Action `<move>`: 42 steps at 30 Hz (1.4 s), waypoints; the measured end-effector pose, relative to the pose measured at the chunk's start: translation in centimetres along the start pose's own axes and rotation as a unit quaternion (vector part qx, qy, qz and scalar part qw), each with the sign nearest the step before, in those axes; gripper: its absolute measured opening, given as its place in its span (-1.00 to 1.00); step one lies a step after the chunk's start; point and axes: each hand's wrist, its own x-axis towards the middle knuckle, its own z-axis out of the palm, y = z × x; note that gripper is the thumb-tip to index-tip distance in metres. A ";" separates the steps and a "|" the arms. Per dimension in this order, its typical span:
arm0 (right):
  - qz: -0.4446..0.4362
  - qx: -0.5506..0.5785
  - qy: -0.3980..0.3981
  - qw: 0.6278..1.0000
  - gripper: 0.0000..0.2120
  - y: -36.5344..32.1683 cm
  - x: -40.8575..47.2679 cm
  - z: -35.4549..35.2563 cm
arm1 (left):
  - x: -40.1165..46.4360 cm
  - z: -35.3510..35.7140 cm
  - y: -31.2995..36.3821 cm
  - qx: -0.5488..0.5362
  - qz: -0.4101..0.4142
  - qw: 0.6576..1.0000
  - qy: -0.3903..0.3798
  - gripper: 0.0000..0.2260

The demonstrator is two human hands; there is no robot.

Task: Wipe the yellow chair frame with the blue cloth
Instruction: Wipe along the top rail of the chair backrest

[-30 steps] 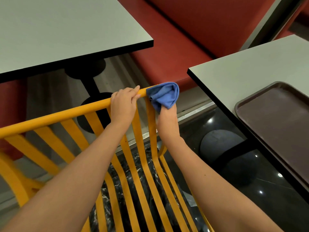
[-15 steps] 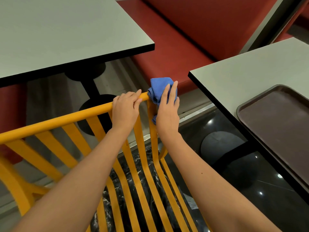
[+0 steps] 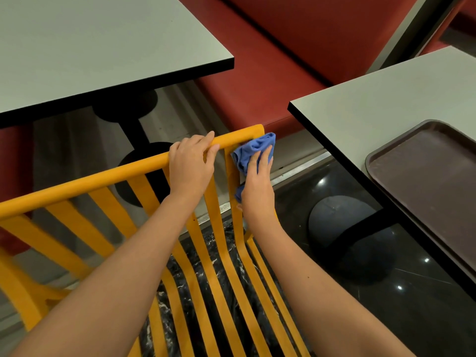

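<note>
Eating area, seen from above. Floor is part pale tile under the left bench (image 3: pixel 90 42), part glossy black marble-look floor (image 3: pixel 386 318) at lower right, a metal strip between them. Two grey-topped benches with black edges: left bench on a black pedestal with a round foot, right bench (image 3: pixel 373 106) also on a black round foot. Red upholstered seat (image 3: pixel 270 73) runs behind both, backrest rising at top.

Brown tray (image 3: pixel 425 171) lies on the right bench near its edge, cut off by the frame.

Yellow chair frame (image 3: pixel 103 179) fills the lower centre: round top rail running diagonally up to the right, flat slats fanning down from it. Its right end sits in the gap between the two benches, close to the right bench's corner.

Left hand (image 3: pixel 190 166): grip closed over the top rail, fingers curled over it near the right end. Right hand (image 3: pixel 257 186): fingers fairly straight, palm pressing the blue cloth (image 3: pixel 253 150) against the outermost slat just under the rail's end. Cloth is bunched, sticking out above the fingertips, a bit showing below the palm. Both forearms cross over the slats and hide parts of them.
</note>
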 end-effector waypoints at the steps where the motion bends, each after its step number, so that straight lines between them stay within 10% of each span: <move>1: 0.005 0.005 0.000 1.000 -0.16 -0.2 0.1 -0.3 | 0.0 0.0 0.1 0.006 -0.002 1.000 0.000 -0.69; 27: 0.043 -0.028 -0.067 0.996 -0.20 1.1 -1.3 -0.9 | -0.1 0.1 0.5 0.064 0.004 0.998 -0.014 -0.66; 36: -0.001 0.028 0.052 0.998 -0.30 -1.2 2.0 -2.6 | -0.1 0.3 0.5 0.066 0.004 0.998 0.002 -0.70; 42: 0.031 -0.009 -0.040 0.999 -0.27 1.0 -0.5 -1.4 | -0.1 0.4 0.5 0.060 0.004 0.998 0.007 -0.71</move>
